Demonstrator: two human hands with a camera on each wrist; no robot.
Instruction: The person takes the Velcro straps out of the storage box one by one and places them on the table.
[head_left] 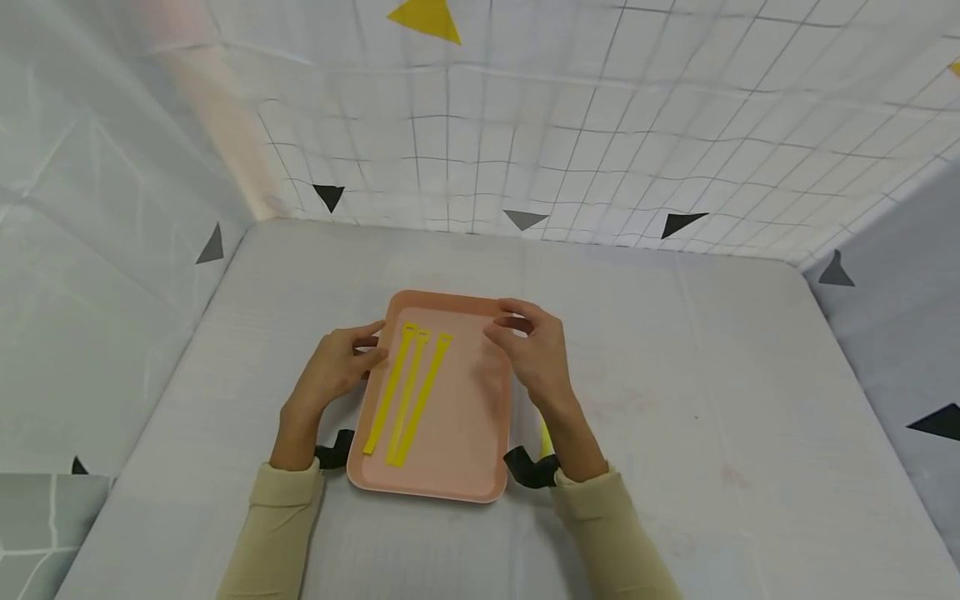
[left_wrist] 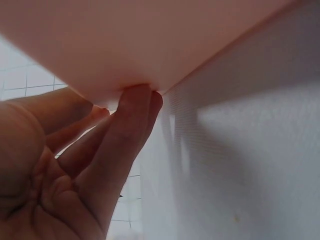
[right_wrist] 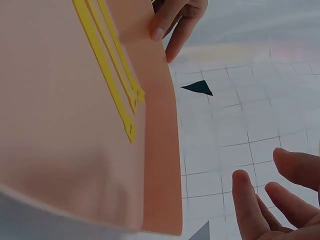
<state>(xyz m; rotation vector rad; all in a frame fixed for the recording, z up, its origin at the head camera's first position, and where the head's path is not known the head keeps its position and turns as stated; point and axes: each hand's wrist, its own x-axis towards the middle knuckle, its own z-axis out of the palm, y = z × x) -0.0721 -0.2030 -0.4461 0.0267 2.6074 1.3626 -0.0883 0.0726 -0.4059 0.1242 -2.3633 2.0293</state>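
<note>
A pink tray (head_left: 480, 417) holds three yellow cable straps (head_left: 408, 392) with slotted heads, lying lengthwise on its left half. My left hand (head_left: 337, 362) grips the tray's left rim. Its thumb lies over the rim, and its fingers (left_wrist: 132, 115) reach the underside, which shows raised off the table in the left wrist view. Over the tray's far right corner hovers my right hand (head_left: 532, 346), fingers loosely bent and spread. In the right wrist view that hand's fingers (right_wrist: 245, 200) stand apart from the tray, holding nothing.
A yellow item (head_left: 545, 437) lies partly hidden behind my right wrist. The white-covered table (head_left: 712, 417) extends to both sides. White sheets with a grid (head_left: 465, 175) and dark triangles hang around it. Black wrist mounts (head_left: 531, 468) sit close to the tray's sides.
</note>
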